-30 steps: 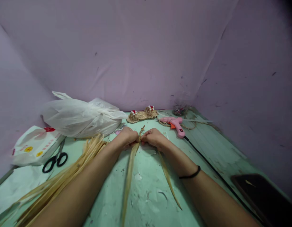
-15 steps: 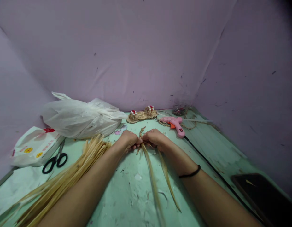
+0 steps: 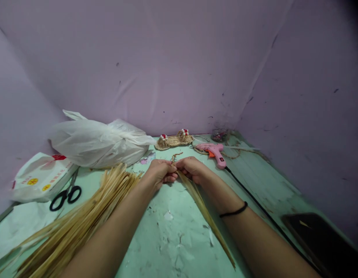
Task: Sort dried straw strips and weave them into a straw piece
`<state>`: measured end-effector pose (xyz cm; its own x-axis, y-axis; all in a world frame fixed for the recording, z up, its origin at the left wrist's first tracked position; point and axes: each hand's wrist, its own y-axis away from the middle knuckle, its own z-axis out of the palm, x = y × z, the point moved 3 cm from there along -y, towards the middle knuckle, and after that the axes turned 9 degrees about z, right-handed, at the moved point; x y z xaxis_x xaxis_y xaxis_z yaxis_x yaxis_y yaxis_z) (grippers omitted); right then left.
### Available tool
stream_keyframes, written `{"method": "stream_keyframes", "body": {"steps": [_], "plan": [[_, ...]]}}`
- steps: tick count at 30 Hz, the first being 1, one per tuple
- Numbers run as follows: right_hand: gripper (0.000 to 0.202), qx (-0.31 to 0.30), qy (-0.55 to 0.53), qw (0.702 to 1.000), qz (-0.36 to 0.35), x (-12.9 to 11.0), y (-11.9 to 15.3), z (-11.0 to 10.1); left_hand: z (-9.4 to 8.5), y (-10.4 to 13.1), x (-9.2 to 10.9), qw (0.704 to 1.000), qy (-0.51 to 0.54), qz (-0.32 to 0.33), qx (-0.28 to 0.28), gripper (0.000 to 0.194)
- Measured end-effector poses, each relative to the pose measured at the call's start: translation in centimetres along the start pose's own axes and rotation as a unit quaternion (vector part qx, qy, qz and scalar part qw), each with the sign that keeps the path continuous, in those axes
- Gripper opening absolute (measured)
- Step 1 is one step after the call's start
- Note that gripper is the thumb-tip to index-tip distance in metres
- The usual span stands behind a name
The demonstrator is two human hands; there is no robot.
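Note:
My left hand (image 3: 162,172) and my right hand (image 3: 191,168) meet over the middle of the table, fingertips pinched together. Between them they grip dried straw strips (image 3: 206,208), whose long ends trail toward me past my right wrist. A short twisted straw end (image 3: 176,155) sticks up beyond my fingertips. Beside my left forearm lies a thick bundle of dried straw (image 3: 89,208). Just past my hands, a pair of small woven straw slippers (image 3: 174,141) with red and white beads rests near the wall.
A pink glue gun (image 3: 215,151) with a black cord (image 3: 254,204) lies to the right. Black-handled scissors (image 3: 65,197), a white box in a bag (image 3: 44,179) and a knotted white plastic bag (image 3: 100,143) are left. A dark phone-like slab (image 3: 318,239) sits front right.
The loose straw strips have swung right and now lie close together instead of hanging as two separate lengths. My hands have stayed nearly in place, still pinching.

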<state>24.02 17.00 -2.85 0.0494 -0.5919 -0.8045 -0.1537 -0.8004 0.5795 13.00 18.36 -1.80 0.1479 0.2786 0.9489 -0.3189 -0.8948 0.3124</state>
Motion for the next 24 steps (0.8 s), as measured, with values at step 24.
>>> {"method": "stream_keyframes", "body": {"steps": [24], "plan": [[0.008,-0.04,0.036,0.997,-0.046,0.57,-0.48,-0.09,-0.92,-0.53,-0.74,1.0,0.022,0.003,-0.007,0.019]]}}
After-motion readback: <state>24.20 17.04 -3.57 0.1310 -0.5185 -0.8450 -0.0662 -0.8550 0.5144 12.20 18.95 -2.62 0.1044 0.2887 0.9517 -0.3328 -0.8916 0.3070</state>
